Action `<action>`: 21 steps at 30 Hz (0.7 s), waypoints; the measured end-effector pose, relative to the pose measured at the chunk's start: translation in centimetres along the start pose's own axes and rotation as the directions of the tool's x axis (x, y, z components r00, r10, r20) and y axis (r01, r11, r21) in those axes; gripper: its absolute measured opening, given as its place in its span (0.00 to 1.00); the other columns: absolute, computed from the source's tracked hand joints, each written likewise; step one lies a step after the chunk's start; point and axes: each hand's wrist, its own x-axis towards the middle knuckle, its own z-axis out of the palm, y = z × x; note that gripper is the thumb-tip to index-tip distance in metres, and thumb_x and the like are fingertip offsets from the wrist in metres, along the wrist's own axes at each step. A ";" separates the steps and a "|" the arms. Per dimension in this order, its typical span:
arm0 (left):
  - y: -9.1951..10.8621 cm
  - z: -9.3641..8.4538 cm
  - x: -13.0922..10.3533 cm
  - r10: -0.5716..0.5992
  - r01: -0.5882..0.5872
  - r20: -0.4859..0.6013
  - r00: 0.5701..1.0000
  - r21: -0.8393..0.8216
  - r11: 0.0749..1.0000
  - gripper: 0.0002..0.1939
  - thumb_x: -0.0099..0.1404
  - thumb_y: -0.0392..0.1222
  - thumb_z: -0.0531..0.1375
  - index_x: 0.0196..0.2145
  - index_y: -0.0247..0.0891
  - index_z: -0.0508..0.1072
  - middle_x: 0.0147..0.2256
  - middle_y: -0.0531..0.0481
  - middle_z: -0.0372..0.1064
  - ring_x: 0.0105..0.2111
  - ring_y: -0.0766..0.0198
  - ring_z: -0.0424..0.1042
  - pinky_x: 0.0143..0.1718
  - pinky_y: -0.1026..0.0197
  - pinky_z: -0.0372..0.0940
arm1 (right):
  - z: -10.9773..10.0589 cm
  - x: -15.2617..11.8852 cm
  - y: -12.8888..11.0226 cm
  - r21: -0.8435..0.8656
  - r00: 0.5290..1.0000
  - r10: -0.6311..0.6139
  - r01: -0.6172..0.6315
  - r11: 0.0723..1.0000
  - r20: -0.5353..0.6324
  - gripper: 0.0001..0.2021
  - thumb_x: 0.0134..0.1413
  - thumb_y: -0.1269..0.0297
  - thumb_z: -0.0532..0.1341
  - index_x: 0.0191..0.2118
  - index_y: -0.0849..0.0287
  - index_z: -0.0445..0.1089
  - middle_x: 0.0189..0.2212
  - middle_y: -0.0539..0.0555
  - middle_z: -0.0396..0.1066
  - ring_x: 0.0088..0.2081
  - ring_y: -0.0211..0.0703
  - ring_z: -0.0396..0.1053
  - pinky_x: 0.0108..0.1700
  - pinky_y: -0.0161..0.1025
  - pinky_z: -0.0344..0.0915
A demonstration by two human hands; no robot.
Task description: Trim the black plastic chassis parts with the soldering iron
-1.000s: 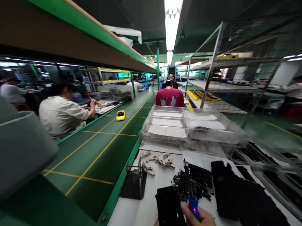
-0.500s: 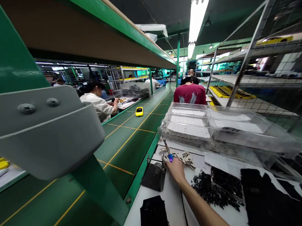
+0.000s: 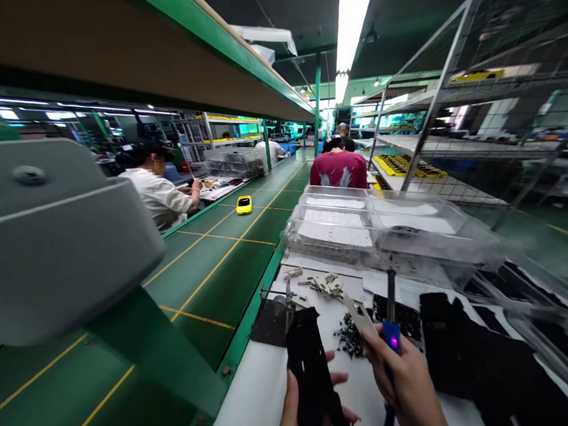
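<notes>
My left hand (image 3: 288, 404) holds a flat black part (image 3: 312, 369) by its edges, thumb on one side and fingers on the other, above the white table (image 3: 244, 384). My right hand (image 3: 404, 374) grips a blue-handled soldering iron (image 3: 391, 334) with its tip up, and also pinches a pale flat piece (image 3: 361, 316) between thumb and finger. Beyond the hands lies a pile of similar pale pieces (image 3: 327, 285). Small black pieces (image 3: 349, 337) are heaped between the hands, partly hidden by the right one.
A metal stand (image 3: 270, 323) sits at the table's left edge, beside the green conveyor (image 3: 206, 273) with a yellow toy car body (image 3: 244, 204). Clear trays (image 3: 331, 226) stand behind. Black sheets (image 3: 464, 349) lie right. Other people sit further off.
My right hand has come back from the pale pile with the iron and a pale piece. My left hand has appeared, and the black part is now lifted off the table. The view has shifted right.
</notes>
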 end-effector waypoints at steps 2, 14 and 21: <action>-1.1 1.4 1.3 -0.059 0.058 -0.038 0.998 -0.031 0.998 0.32 0.66 0.65 0.53 0.58 0.42 0.71 0.54 0.39 0.71 0.38 0.52 0.78 0.42 0.55 0.67 | -1.3 -2.6 -0.5 0.020 0.997 0.024 -0.023 1.000 -0.070 0.23 0.45 0.41 0.66 0.27 0.59 0.70 0.10 0.43 0.54 0.12 0.33 0.48 0.15 0.33 0.46; -6.6 5.4 3.4 -0.066 0.059 -0.074 0.995 -0.083 0.995 0.28 0.70 0.51 0.55 0.65 0.44 0.60 0.57 0.42 0.70 0.59 0.45 0.66 0.63 0.45 0.57 | -4.7 -4.3 -0.9 -0.239 0.962 -0.172 0.119 0.964 -0.212 0.18 0.47 0.47 0.67 0.24 0.58 0.70 0.18 0.46 0.61 0.22 0.37 0.59 0.23 0.32 0.58; -6.8 6.1 3.0 0.005 0.000 -0.090 0.996 0.055 0.998 0.28 0.67 0.55 0.59 0.62 0.43 0.66 0.59 0.44 0.68 0.63 0.46 0.59 0.66 0.45 0.51 | -4.9 -4.7 -1.1 -0.168 0.970 -0.121 0.086 0.982 -0.211 0.19 0.49 0.47 0.65 0.36 0.59 0.73 0.25 0.51 0.70 0.24 0.41 0.65 0.26 0.34 0.63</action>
